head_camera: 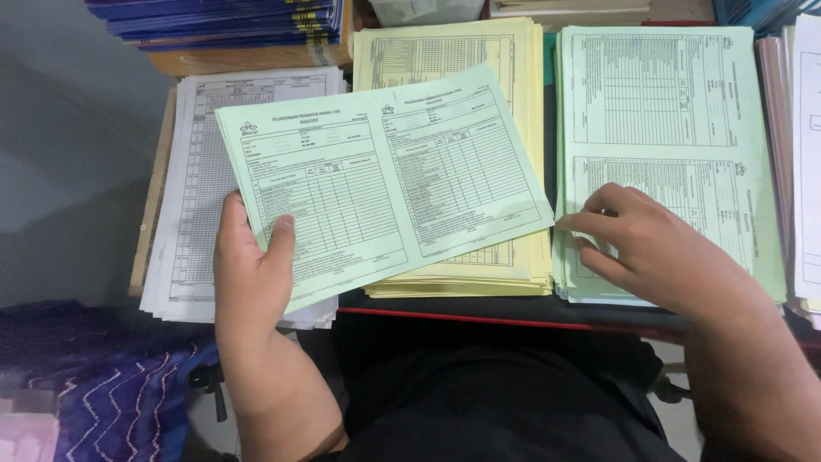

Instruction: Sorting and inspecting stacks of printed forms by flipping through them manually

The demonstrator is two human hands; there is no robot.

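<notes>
Single head cam, looking steeply down, close over the counter (513, 310) with paper stacks; lap at bottom edge.

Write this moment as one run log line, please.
left hand: holds green sheet | right hand: on green stack | yellow stack between

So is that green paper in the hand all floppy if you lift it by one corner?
Probably yes. The green sheet is one thin page, held at its lower edge by the left hand, so its far side would likely droop. It looks very light. It might slide easily over the yellow stack beneath.
</notes>
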